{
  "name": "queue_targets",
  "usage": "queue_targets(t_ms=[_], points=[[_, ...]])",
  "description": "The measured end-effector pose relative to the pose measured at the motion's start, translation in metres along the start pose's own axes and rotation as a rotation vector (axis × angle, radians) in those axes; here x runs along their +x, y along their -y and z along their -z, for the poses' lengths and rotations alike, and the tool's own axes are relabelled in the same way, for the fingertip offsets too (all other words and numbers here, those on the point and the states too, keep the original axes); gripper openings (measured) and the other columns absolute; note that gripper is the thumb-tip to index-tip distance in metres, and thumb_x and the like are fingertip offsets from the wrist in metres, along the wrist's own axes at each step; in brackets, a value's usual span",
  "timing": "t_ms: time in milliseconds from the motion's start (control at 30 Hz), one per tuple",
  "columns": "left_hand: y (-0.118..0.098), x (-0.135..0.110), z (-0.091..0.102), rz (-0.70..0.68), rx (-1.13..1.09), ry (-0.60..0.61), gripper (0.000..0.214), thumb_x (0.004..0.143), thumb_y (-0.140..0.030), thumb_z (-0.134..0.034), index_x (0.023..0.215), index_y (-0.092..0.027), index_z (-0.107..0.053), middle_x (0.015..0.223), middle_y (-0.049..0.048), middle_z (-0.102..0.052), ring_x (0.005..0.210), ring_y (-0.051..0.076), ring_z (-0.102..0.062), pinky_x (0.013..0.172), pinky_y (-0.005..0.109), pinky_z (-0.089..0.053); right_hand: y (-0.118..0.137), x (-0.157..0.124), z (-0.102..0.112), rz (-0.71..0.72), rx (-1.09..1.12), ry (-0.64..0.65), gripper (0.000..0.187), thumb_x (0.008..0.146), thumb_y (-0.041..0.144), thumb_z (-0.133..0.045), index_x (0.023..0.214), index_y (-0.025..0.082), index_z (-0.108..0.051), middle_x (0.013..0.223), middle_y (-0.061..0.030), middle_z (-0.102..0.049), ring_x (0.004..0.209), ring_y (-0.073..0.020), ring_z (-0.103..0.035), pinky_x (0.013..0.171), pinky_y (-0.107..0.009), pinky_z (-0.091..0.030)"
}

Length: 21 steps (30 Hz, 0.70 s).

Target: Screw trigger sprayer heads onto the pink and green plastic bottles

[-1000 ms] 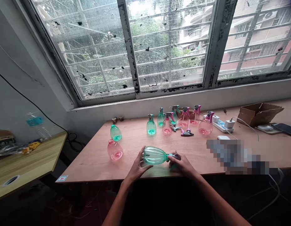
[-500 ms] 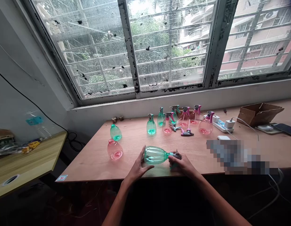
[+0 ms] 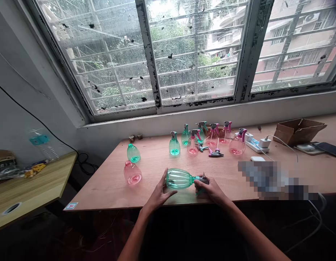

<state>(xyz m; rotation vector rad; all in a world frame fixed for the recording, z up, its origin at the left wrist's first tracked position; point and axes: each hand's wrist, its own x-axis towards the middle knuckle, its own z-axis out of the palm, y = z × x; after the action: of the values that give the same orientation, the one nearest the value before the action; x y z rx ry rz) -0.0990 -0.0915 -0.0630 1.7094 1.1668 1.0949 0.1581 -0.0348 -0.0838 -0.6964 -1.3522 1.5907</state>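
Observation:
A clear green spray bottle (image 3: 180, 179) lies on its side in the air above the table's front edge, base to the left. My left hand (image 3: 160, 192) is wrapped round its base end, thumb below. At the other end, my right hand (image 3: 208, 188) grips the dark-and-green spray head (image 3: 202, 179) at the bottle's neck. To the left stand a headless green bottle (image 3: 133, 153) and a headless pink bottle (image 3: 132, 173). Beyond my hands is a green bottle with its sprayer (image 3: 174, 144). A loose pink-and-black spray head (image 3: 216, 153) lies on the table.
Several pink and green spray bottles stand at the back, among them a pink one (image 3: 237, 143) near the white power strip (image 3: 256, 144). An opened cardboard box (image 3: 298, 132) sits at the right. A blurred patch (image 3: 273, 179) covers part of the table's right front.

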Motion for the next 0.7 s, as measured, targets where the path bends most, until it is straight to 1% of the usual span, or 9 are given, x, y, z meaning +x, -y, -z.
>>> queue_targets(t_ms=[100, 233, 300, 367, 433, 500, 533, 600, 700], points=[[0.0011, -0.0003, 0.0005, 0.020, 0.015, -0.020, 0.099, 0.080, -0.034, -0.075, 0.154, -0.032, -0.009, 0.159, 0.0097, -0.029, 0.139, 0.031, -0.040, 0.115, 0.050, -0.033, 0.0010, -0.0005, -0.0005, -0.004, -0.011, -0.012, 0.038, 0.074, 0.050, -0.078, 0.084, 0.018, -0.061, 0.068, 0.0006, -0.063, 0.060, -0.0182, -0.063, 0.064, -0.032, -0.050], [0.0004, 0.0005, 0.0017, 0.017, 0.046, -0.033, 0.079, 0.082, -0.037, -0.072, 0.149, -0.026, -0.031, 0.154, 0.0106, -0.039, 0.140, 0.033, -0.038, 0.116, 0.048, -0.031, 0.0018, -0.0013, -0.0005, -0.017, -0.024, -0.026, 0.041, 0.072, 0.053, -0.079, 0.084, 0.018, -0.061, 0.068, 0.0002, -0.063, 0.060, -0.0190, -0.063, 0.064, -0.033, -0.051], [-0.0003, 0.0011, 0.0016, -0.003, 0.057, -0.040, 0.084, 0.079, -0.036, -0.075, 0.150, -0.028, -0.030, 0.156, 0.0090, -0.035, 0.142, 0.032, -0.035, 0.118, 0.048, -0.029, 0.0016, -0.0013, -0.0004, -0.011, -0.021, -0.023, 0.040, 0.073, 0.052, -0.078, 0.084, 0.018, -0.060, 0.069, 0.0000, -0.063, 0.060, -0.0190, -0.063, 0.064, -0.033, -0.051], [-0.0001, 0.0013, 0.0012, -0.021, 0.063, -0.042, 0.093, 0.078, -0.035, -0.075, 0.152, -0.031, -0.019, 0.158, 0.0079, -0.030, 0.142, 0.031, -0.035, 0.118, 0.049, -0.028, 0.0015, -0.0010, -0.0004, -0.008, -0.023, -0.018, 0.039, 0.074, 0.051, -0.078, 0.086, 0.018, -0.061, 0.068, 0.0001, -0.063, 0.061, -0.0191, -0.063, 0.064, -0.034, -0.051], [0.0009, 0.0009, 0.0008, -0.021, 0.055, -0.023, 0.097, 0.080, -0.034, -0.073, 0.154, -0.032, -0.010, 0.158, 0.0080, -0.031, 0.140, 0.030, -0.039, 0.117, 0.050, -0.028, 0.0016, -0.0008, -0.0005, -0.008, -0.042, -0.015, 0.040, 0.073, 0.052, -0.078, 0.088, 0.019, -0.061, 0.067, 0.0002, -0.063, 0.060, -0.0194, -0.063, 0.065, -0.034, -0.052], [0.0022, 0.0003, 0.0008, 0.000, 0.047, -0.019, 0.100, 0.080, -0.035, -0.074, 0.154, -0.031, -0.006, 0.158, 0.0088, -0.031, 0.141, 0.030, -0.037, 0.118, 0.050, -0.026, 0.0020, -0.0008, -0.0007, -0.004, -0.068, -0.013, 0.041, 0.073, 0.053, -0.077, 0.089, 0.019, -0.061, 0.066, -0.0001, -0.064, 0.060, -0.0198, -0.063, 0.065, -0.035, -0.052], [0.0027, 0.0001, 0.0009, 0.011, 0.048, -0.027, 0.101, 0.079, -0.035, -0.075, 0.154, -0.030, -0.007, 0.158, 0.0095, -0.031, 0.142, 0.031, -0.035, 0.118, 0.050, -0.025, 0.0023, -0.0009, -0.0007, -0.002, -0.075, -0.014, 0.041, 0.073, 0.053, -0.077, 0.089, 0.019, -0.061, 0.066, -0.0003, -0.064, 0.060, -0.0199, -0.063, 0.066, -0.035, -0.052], [0.0033, 0.0002, 0.0012, 0.023, 0.056, -0.048, 0.097, 0.078, -0.036, -0.076, 0.154, -0.027, -0.015, 0.157, 0.0107, -0.034, 0.144, 0.033, -0.031, 0.119, 0.051, -0.022, 0.0026, -0.0011, -0.0005, -0.002, -0.075, -0.014, 0.041, 0.073, 0.053, -0.077, 0.088, 0.018, -0.061, 0.067, -0.0006, -0.065, 0.061, -0.0200, -0.063, 0.066, -0.035, -0.052], [0.0040, 0.0010, 0.0009, 0.019, 0.057, -0.043, 0.089, 0.077, -0.037, -0.076, 0.151, -0.025, -0.027, 0.151, 0.0110, -0.043, 0.143, 0.034, -0.033, 0.119, 0.051, -0.023, 0.0026, -0.0014, 0.0001, 0.004, -0.056, -0.010, 0.040, 0.074, 0.051, -0.077, 0.090, 0.018, -0.061, 0.068, -0.0004, -0.065, 0.061, -0.0194, -0.063, 0.067, -0.034, -0.051]])
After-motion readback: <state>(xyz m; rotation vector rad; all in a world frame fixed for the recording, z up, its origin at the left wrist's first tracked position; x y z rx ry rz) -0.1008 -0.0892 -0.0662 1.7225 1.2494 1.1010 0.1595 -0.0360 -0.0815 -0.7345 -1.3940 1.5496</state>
